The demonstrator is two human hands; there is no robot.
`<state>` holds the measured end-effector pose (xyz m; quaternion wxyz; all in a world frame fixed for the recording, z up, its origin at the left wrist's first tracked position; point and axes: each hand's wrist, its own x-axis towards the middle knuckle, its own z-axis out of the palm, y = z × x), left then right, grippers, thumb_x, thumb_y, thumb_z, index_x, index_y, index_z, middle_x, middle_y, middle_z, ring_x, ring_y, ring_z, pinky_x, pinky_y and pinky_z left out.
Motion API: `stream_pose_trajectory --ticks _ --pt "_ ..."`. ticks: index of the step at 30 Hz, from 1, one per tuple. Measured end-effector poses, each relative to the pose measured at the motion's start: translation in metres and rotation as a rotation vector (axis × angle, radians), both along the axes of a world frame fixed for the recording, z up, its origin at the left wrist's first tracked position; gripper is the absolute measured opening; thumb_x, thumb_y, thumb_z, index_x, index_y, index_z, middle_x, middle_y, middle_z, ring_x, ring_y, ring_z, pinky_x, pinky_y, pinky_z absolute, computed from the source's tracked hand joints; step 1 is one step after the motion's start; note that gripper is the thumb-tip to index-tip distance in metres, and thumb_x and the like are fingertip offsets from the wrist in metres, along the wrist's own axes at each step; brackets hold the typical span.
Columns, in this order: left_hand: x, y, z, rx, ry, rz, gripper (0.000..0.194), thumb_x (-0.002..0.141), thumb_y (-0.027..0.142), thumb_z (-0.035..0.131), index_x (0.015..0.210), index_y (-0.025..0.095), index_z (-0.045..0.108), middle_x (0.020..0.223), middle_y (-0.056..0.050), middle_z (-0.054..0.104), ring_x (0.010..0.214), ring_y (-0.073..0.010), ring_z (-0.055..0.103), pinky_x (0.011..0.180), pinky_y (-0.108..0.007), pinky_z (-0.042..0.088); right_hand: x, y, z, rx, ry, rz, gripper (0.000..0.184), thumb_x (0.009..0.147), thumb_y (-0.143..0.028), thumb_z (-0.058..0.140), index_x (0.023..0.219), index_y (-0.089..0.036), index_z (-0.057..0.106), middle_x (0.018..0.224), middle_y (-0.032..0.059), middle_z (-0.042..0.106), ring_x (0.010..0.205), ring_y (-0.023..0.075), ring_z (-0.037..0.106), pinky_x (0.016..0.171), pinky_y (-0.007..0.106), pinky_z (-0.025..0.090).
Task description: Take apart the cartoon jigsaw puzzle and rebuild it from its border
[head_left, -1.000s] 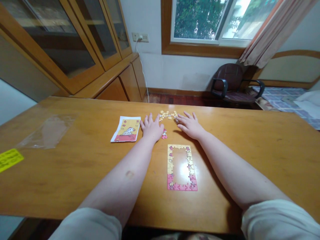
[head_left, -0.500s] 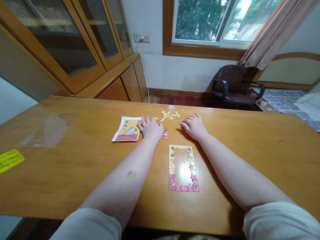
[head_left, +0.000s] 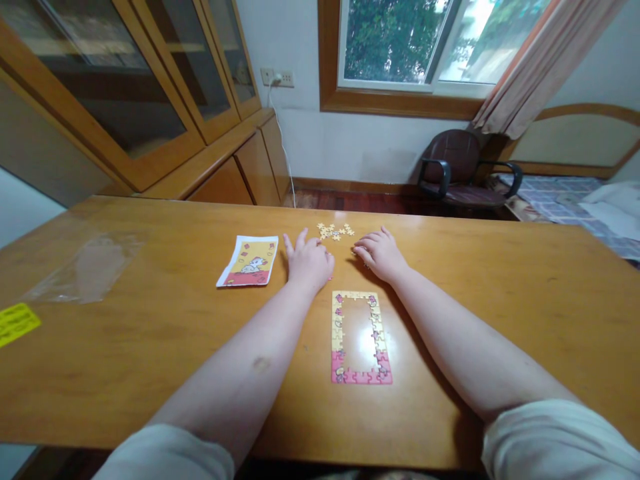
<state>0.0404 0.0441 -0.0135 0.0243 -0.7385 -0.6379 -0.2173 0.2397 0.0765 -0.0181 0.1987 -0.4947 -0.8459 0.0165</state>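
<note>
My left hand (head_left: 307,265) is palm down near the middle of the table, some fingers spread. It covers most of a few pink puzzle pieces (head_left: 330,277), whose edges peep out beside the thumb. Opposite it, my right hand (head_left: 381,255) rests with loosely bent fingers over small puzzle pieces (head_left: 367,266), mostly hidden under them. Beyond both hands lies a loose pile of yellow puzzle pieces (head_left: 336,231). Nearer to me is a joined puzzle border (head_left: 337,340), yellow above and pink below, with bare table inside it.
Left of my left hand lies a picture sheet (head_left: 249,261) with a white animal on yellow and pink. A clear plastic bag (head_left: 90,267) and a yellow label (head_left: 17,324) are farther left. A cabinet (head_left: 220,160) and an office chair (head_left: 453,167) stand beyond the table (head_left: 150,347).
My left hand has moved right, off the picture sheet's edge and over the pink pieces, its fingers spreading more. My right hand stays by its pieces. The view has shifted slightly.
</note>
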Motion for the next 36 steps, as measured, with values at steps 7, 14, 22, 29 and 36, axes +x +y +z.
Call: stream_pose_trajectory --ticks 7,14,22,29,36 --pt "0.000 0.002 -0.006 -0.039 -0.038 -0.310 0.028 0.086 0.023 0.049 0.096 0.031 0.074 0.125 0.000 0.064 0.136 -0.0283 0.037 0.117 -0.062 0.006 -0.018 0.025 0.013 -0.105 -0.107 -0.088 0.043 0.098 -0.043 0.036 0.129 -0.026 0.061 0.137 0.0095 0.055 0.128 0.0311 0.044 0.112 0.058 0.019" --pt "-0.006 0.007 -0.002 -0.014 -0.107 0.006 0.032 0.087 0.020 0.044 0.105 0.025 0.070 0.112 -0.006 0.069 0.118 -0.0253 0.053 0.115 -0.052 0.025 -0.042 0.057 0.011 -0.297 -0.173 -0.080 0.042 0.099 -0.045 0.032 0.126 -0.035 0.062 0.155 0.0018 0.034 0.143 0.0314 0.024 0.113 0.062 0.011" --pt "0.000 0.006 -0.010 -0.154 0.073 -0.018 0.049 0.092 0.052 0.039 0.138 0.039 0.048 0.158 -0.002 0.027 0.146 -0.0375 0.011 0.113 -0.066 0.002 -0.023 0.046 0.011 -0.350 -0.113 -0.063 0.047 0.101 -0.043 0.025 0.127 -0.033 0.063 0.153 0.0006 0.038 0.144 0.0299 0.023 0.113 0.062 0.014" --pt "-0.001 0.008 -0.017 -0.195 0.054 -0.058 0.052 0.091 0.060 0.036 0.135 0.038 0.053 0.158 -0.004 0.027 0.147 -0.0399 0.006 0.110 -0.069 -0.005 -0.012 0.031 0.013 -0.388 -0.050 -0.076 0.049 0.101 -0.044 0.024 0.126 -0.030 0.064 0.153 0.0012 0.037 0.145 0.0324 0.020 0.113 0.065 0.011" --pt "-0.003 0.011 -0.022 -0.159 -0.022 -0.018 0.055 0.089 0.055 0.041 0.136 0.028 0.053 0.155 -0.010 0.032 0.146 -0.0403 0.009 0.110 -0.069 -0.004 0.019 0.016 0.018 -0.308 -0.140 -0.066 0.043 0.099 -0.046 0.034 0.113 -0.030 0.072 0.146 0.0025 0.048 0.142 0.0353 0.025 0.111 0.067 0.010"
